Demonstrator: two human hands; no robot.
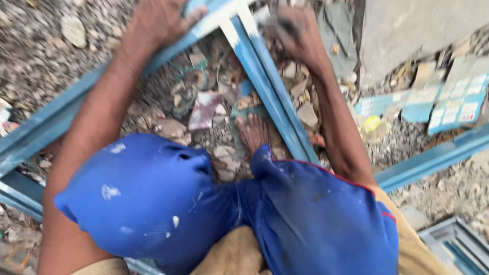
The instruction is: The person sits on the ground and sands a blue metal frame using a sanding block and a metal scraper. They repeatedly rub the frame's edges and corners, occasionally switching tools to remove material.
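So there's a big blue-painted metal frame (265, 86) lying flat on rubble-strewn ground (46, 56) — its corner joint sits at the top middle of the view. The person squats over it in blue shorts (153, 198), one bare foot (253, 133) planted inside the frame beside the diagonal bar. Left hand (155, 23) rests palm-down on the long rail near that corner, fingers curled over its edge. Right hand (298, 33) is closed round something dark and blurry — can't tell what — just beside the joint.
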